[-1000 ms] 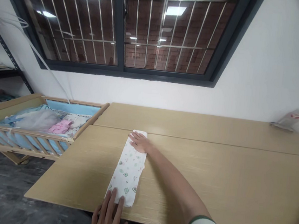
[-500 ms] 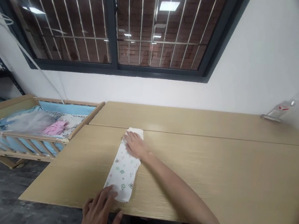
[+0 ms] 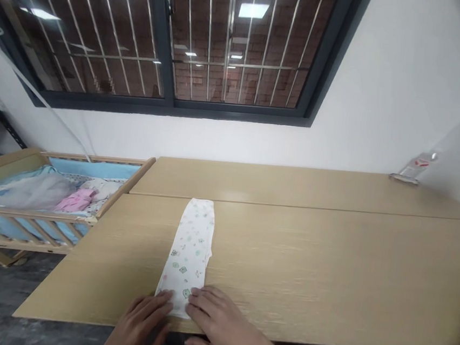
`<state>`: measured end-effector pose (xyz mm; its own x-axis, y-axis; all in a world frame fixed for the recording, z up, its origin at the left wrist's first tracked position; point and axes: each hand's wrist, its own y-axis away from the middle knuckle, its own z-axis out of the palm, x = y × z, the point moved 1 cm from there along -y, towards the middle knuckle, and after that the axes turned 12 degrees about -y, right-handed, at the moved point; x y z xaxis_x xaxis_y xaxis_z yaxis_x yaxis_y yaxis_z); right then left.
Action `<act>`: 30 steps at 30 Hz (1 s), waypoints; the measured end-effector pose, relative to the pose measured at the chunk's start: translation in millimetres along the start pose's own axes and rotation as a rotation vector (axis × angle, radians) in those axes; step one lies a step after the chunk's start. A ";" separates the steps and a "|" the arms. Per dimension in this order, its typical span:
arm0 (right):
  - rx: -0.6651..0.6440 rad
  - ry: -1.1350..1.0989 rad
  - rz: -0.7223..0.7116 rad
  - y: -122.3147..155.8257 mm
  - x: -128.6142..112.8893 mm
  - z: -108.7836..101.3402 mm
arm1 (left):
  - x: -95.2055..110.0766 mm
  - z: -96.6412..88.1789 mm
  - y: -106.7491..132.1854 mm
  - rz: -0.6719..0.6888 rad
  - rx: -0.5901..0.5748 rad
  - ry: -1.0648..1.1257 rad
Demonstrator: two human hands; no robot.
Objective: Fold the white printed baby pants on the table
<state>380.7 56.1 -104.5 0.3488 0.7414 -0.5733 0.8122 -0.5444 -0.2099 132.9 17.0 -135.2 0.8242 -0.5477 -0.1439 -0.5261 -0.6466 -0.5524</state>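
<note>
A strip of folded white baby pants (image 3: 191, 244) with small green and pink prints lies lengthwise on the wooden table (image 3: 306, 266), its near end close to the front edge. At the near left corner, the fingertips of my left hand (image 3: 145, 316) rest on the fabric. My right hand (image 3: 219, 323) touches the near right corner, fingers stretched out flat. Both thumbs stand apart from the fingers, lower down by the table edge. The pants look smooth, with a small bump along the right side.
A wooden crib (image 3: 99, 219) with blue lining, a pink cloth (image 3: 76, 200) and other bedding stands left of the table. A clear plastic item (image 3: 413, 168) sits at the back right by the wall. Behind is a barred window (image 3: 242, 49).
My right hand has come back from the far end of the pants to the near right corner. My left hand stays at the near left corner. The view has shifted slightly.
</note>
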 end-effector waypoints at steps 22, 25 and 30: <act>0.404 -0.225 0.058 -6.2 -1.3 -67.3 | -15.1 -7.7 -65.3 -0.239 0.196 0.447; 0.464 -0.222 0.083 -35.0 20.5 -93.2 | -41.2 -0.7 -110.1 -0.379 0.148 0.441; 0.583 -0.228 0.123 -86.7 87.8 -108.4 | -86.4 31.8 -178.3 -0.547 -0.079 0.498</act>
<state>391.6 210.9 -50.8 0.2625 0.5929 -0.7613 0.3621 -0.7918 -0.4918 162.1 196.5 -50.4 0.7901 -0.3004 0.5343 -0.0967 -0.9218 -0.3753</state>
